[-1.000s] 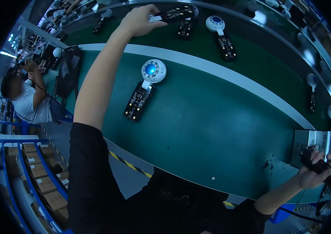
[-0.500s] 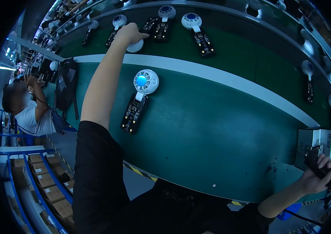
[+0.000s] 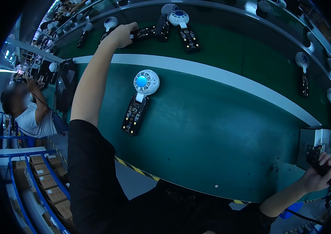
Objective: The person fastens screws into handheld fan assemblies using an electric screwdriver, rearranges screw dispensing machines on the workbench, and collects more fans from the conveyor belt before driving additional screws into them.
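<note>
A broad, flat green workbench (image 3: 212,144) spans the view, bordered on its far side by a curved white strip (image 3: 196,68), with a dark green conveyor surface (image 3: 259,62) beyond. A pale grey, box-shaped metal case (image 3: 308,142) stands at the bench's right end. On the bench's left half lies a white round fan-like head with a glowing blue centre (image 3: 146,82), joined to a black rectangular circuit board (image 3: 135,116). The left hand (image 3: 123,36) reaches over the conveyor surface, fingers bent and partly closed at the near end of another black circuit-board piece (image 3: 145,33); whether they grip it, I cannot tell. The right hand (image 3: 318,177), beside the case, is wrapped around a black handheld tool (image 3: 318,162). A tiny pale ring (image 3: 216,186) lies near the bench's front edge.
</note>
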### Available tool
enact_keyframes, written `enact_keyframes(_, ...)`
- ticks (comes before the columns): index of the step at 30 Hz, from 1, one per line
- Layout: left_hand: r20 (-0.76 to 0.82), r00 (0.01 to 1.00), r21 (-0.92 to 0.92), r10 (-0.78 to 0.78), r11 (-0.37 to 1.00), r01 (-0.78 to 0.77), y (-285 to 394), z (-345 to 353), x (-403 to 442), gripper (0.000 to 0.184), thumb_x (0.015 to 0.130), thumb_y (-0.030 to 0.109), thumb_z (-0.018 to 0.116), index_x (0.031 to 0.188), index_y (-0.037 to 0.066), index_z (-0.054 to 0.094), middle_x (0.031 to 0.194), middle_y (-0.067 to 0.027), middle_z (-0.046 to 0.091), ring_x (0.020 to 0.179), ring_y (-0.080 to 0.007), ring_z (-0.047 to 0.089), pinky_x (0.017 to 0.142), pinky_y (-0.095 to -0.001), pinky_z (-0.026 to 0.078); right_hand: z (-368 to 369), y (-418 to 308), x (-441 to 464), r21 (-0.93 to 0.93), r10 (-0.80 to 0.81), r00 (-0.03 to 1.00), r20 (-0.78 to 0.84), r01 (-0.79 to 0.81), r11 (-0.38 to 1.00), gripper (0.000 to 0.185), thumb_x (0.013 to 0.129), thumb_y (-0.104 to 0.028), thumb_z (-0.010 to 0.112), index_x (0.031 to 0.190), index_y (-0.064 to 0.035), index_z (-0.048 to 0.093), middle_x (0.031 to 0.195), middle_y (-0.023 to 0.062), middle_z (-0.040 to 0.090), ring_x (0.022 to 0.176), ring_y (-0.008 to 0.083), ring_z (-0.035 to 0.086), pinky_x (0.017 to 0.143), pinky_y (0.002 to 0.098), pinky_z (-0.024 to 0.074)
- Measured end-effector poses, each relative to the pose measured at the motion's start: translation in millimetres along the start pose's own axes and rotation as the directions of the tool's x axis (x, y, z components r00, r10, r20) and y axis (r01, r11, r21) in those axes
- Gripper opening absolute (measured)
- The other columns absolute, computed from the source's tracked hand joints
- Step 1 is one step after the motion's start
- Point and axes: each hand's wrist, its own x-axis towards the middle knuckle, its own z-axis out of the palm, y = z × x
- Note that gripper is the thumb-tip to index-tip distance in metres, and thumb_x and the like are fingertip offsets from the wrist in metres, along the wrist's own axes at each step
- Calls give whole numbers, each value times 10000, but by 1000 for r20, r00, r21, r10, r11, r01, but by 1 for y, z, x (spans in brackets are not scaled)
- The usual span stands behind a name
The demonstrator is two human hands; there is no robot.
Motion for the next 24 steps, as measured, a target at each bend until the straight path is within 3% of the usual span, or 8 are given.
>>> enact_keyframes(3, 38, 999, 40, -15, 999, 13, 1, -1, -13, 589, 828, -96, 631, 1372, 106, 529, 1361, -181, 621, 1265, -380, 585, 1078, -467, 477, 1, 0, -2, -31, -12, 1000, 22, 12, 999, 329, 1067, -147, 457, 1382, -65, 411, 955, 73, 543, 784, 180, 476, 739, 393, 373)
enact_keyframes(6, 60, 998, 115, 18, 993, -25, 22, -8, -24, 559, 816, 21, 731, 1338, 105, 549, 1327, -172, 638, 1257, -354, 594, 1080, -433, 478, -28, 8, -5, -73, 3, 999, -33, -5, 997, 338, 1065, -146, 462, 1385, -58, 399, 946, 73, 544, 780, 181, 477, 734, 390, 378)
enact_keyframes(9, 77, 993, 9, 88, 996, -89, 15, -14, -15, 482, 857, 210, 755, 1298, 76, 613, 1275, -178, 669, 1209, -334, 629, 1066, -418, 487, -42, 11, -5, -91, 7, 999, -44, -11, 996, 347, 1060, -141, 479, 1385, -55, 392, 930, 72, 546, 772, 180, 479, 723, 382, 384)
enact_keyframes(12, 24, 999, -273, -27, 961, 32, 33, -22, 15, 730, 856, 610, 709, 1277, 16, 675, 1219, -208, 698, 1160, -324, 663, 1047, -425, 493, -50, 10, -4, -110, 8, 998, -68, -16, 994, 358, 1054, -136, 497, 1387, -59, 390, 915, 72, 550, 761, 178, 480, 715, 374, 388)
enact_keyframes(15, 76, 994, -415, -85, 903, 109, 68, -12, 47, 749, 855, 626, 684, 1291, 17, 676, 1250, -231, 679, 1179, -329, 654, 1036, -414, 500, -80, 11, -4, -122, 12, 983, -181, -34, 992, 364, 1051, -127, 500, 1391, -61, 387, 909, 73, 555, 748, 177, 478, 711, 369, 391)
enact_keyframes(17, -131, 981, -125, -140, 984, 124, 87, 4, 56, 674, 850, 567, 703, 1182, -18, 729, 1150, -236, 712, 1099, -316, 686, 980, -400, 528, -105, 11, -3, -134, 12, 979, -205, -40, 990, 361, 1052, -119, 492, 1392, -61, 386, 909, 75, 557, 739, 175, 477, 706, 366, 392)
enact_keyframes(21, -21, 957, -364, -289, 894, 262, 96, -15, 51, 452, 848, 374, 768, 1017, -45, 779, 915, -169, 746, 781, -233, 705, 792, -338, 556, -137, 3, 2, -168, -5, 987, -158, -22, 986, 347, 1054, -98, 465, 1392, -64, 390, 904, 76, 549, 727, 169, 476, 692, 359, 395)
enact_keyframes(24, -37, 956, -531, -292, 816, 228, 56, -31, 33, 447, 893, 368, 753, 1100, -27, 754, 994, -141, 734, 881, -209, 688, 838, -354, 543, -145, -1, 9, -149, 8, 991, -134, -29, 988, 352, 1056, -93, 451, 1400, -72, 380, 900, 76, 538, 726, 165, 478, 685, 358, 398)
